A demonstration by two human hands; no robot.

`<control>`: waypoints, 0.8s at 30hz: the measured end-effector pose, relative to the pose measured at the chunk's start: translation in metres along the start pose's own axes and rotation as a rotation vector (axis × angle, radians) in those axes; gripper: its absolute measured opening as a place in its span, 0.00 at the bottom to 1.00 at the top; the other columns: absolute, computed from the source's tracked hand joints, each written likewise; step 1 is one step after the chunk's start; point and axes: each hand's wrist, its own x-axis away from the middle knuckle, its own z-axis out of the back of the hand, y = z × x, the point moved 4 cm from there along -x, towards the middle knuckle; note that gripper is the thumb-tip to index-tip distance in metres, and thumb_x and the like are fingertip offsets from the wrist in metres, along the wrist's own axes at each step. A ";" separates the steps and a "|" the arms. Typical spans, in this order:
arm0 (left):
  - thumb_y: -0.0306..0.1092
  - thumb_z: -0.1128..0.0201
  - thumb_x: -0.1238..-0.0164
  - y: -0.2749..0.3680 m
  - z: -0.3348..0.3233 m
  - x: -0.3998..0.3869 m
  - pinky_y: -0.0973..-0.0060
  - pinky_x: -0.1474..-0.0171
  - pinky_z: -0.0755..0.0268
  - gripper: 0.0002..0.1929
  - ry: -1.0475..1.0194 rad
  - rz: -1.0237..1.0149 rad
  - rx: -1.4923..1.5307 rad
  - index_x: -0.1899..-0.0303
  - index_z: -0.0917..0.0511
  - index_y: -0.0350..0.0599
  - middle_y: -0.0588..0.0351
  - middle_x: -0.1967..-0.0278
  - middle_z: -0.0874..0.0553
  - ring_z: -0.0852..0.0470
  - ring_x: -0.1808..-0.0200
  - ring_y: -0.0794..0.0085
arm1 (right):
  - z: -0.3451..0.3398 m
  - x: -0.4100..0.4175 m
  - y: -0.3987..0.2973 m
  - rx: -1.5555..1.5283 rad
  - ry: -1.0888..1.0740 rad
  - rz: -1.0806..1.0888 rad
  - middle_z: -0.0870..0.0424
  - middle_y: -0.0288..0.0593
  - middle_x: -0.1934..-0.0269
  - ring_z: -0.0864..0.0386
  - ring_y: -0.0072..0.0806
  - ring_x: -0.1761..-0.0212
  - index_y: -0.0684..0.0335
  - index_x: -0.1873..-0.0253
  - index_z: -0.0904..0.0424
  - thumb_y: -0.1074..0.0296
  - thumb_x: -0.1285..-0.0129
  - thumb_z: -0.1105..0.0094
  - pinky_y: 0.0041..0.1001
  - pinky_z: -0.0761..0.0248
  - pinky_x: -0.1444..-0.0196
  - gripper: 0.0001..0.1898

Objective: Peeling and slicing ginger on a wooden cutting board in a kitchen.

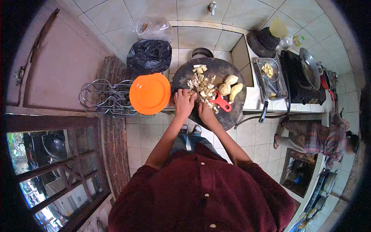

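Note:
On a round dark board (223,69), my left hand (184,102) steadies a brownish root vegetable piece (190,93), mostly hidden under the fingers. My right hand (205,110) is closed around the handle of a knife; its dark blade (197,92) points away from me, close beside that piece. A heap of peelings (204,84) lies just beyond both hands. Pale cut pieces (200,68) rest at the board's far side. Right of the peelings are a red peeler (221,103), peeled potatoes or similar roots (225,89) and a longer yellowish peeled piece (236,91).
An orange plate (149,93) stands left of the board, near a metal wire rack (108,97) and black plastic bag (149,56). To the right are a clear tray (272,78) with cut pieces, a black stove (301,78) and a pan (309,68). Another person (321,136) stands far right.

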 end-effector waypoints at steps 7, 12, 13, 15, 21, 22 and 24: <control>0.41 0.38 0.42 0.002 0.013 0.015 0.60 0.51 0.38 0.20 -0.039 -0.131 0.123 0.53 0.31 0.38 0.47 0.59 0.29 0.30 0.55 0.53 | 0.005 0.009 -0.001 0.029 -0.067 -0.103 0.25 0.71 0.72 0.25 0.63 0.66 0.73 0.61 0.30 0.62 0.32 0.60 0.51 0.33 0.65 0.17; 0.40 0.38 0.41 0.000 0.015 0.033 0.61 0.51 0.38 0.20 -0.125 -0.158 0.137 0.54 0.31 0.37 0.47 0.58 0.29 0.30 0.54 0.54 | 0.012 0.031 0.000 0.010 -0.072 -0.092 0.25 0.70 0.73 0.25 0.62 0.67 0.73 0.60 0.30 0.60 0.32 0.60 0.52 0.32 0.65 0.17; 0.40 0.38 0.41 0.000 0.015 0.034 0.61 0.51 0.38 0.20 -0.124 -0.159 0.135 0.54 0.31 0.37 0.47 0.58 0.29 0.30 0.54 0.54 | 0.012 0.034 -0.002 -0.005 -0.066 -0.075 0.25 0.69 0.74 0.25 0.62 0.69 0.73 0.60 0.30 0.60 0.32 0.60 0.52 0.32 0.67 0.18; 0.40 0.39 0.40 0.000 0.015 0.035 0.62 0.53 0.37 0.17 -0.094 -0.145 0.139 0.56 0.30 0.37 0.46 0.60 0.28 0.29 0.56 0.54 | 0.014 0.036 -0.006 0.004 -0.073 -0.096 0.25 0.69 0.74 0.25 0.62 0.68 0.73 0.61 0.30 0.60 0.32 0.60 0.52 0.32 0.67 0.18; 0.38 0.39 0.41 -0.006 0.010 0.025 0.60 0.61 0.34 0.11 0.058 -0.022 0.147 0.70 0.28 0.41 0.50 0.70 0.25 0.26 0.65 0.55 | 0.009 0.035 -0.006 -0.006 -0.076 -0.129 0.26 0.71 0.72 0.26 0.62 0.65 0.72 0.61 0.30 0.61 0.32 0.59 0.52 0.34 0.68 0.16; 0.38 0.39 0.41 -0.008 0.008 0.023 0.60 0.61 0.34 0.11 0.058 -0.019 0.147 0.70 0.28 0.41 0.50 0.70 0.25 0.26 0.65 0.55 | 0.008 0.034 -0.007 -0.013 -0.064 -0.130 0.26 0.70 0.72 0.26 0.62 0.66 0.72 0.62 0.30 0.61 0.32 0.59 0.52 0.34 0.68 0.16; 0.37 0.40 0.40 -0.015 0.003 0.017 0.60 0.65 0.35 0.12 0.026 0.080 0.194 0.76 0.29 0.40 0.51 0.75 0.26 0.26 0.69 0.56 | 0.004 0.028 -0.008 -0.017 -0.061 -0.128 0.26 0.70 0.72 0.26 0.62 0.66 0.72 0.63 0.31 0.61 0.32 0.59 0.52 0.34 0.68 0.16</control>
